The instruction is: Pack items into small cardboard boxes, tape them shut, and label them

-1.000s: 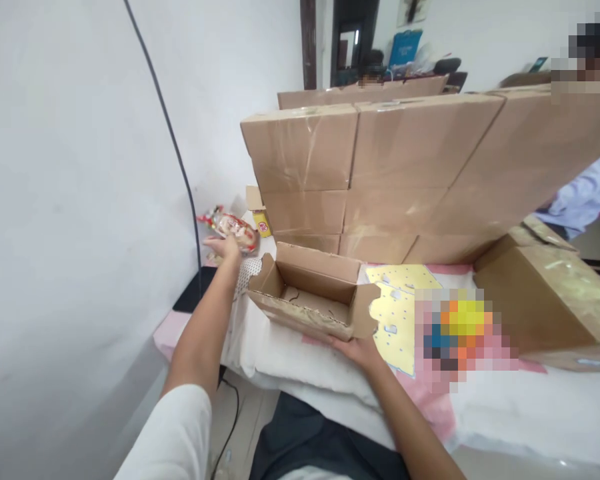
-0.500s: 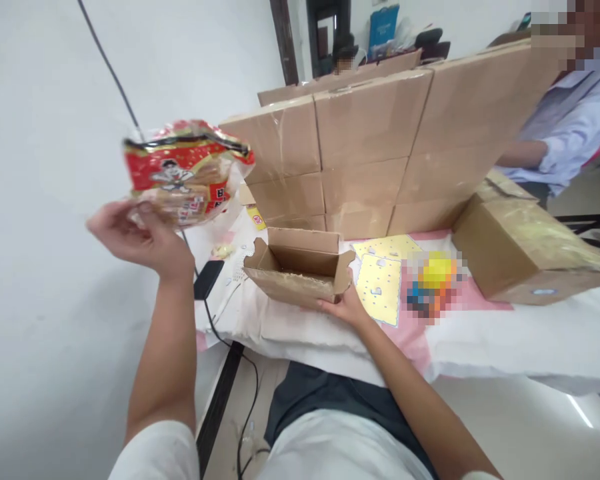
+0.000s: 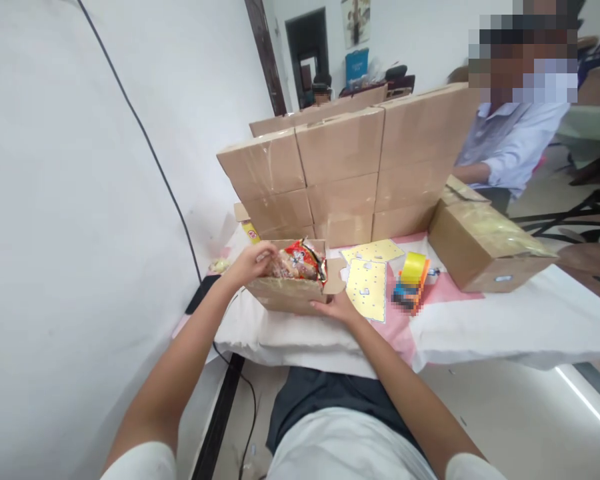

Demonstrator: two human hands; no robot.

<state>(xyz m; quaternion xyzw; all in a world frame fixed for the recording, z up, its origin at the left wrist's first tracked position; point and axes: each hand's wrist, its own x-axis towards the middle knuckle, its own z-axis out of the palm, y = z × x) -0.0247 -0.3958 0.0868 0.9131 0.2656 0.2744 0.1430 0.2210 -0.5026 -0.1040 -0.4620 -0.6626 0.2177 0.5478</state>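
Observation:
In front of me an open cardboard box [image 3: 287,295] stands on the cloth-covered table. A red and clear snack bag [image 3: 300,261] is partly inside it, its printed end showing above the rim. My left hand [image 3: 254,263] is at the box's left end, with its fingers closed on the bag's left end. My right hand [image 3: 337,308] steadies the box at its front right corner, the thumb along the front wall and the other fingers partly hidden. An unfolded flap [image 3: 335,276] sticks out on the right.
Behind the box rises a wall of stacked cartons [image 3: 340,177]. Yellow sticker sheets [image 3: 367,290] and a tape dispenser [image 3: 413,277] lie to the right, before a taped carton [image 3: 485,250]. A black cable [image 3: 153,143] runs down the left wall. A person [image 3: 515,140] sits beyond.
My left hand has brought the snack bag down from the upper left into the open box. My right hand stays on the box's right corner. The view has shifted slightly.

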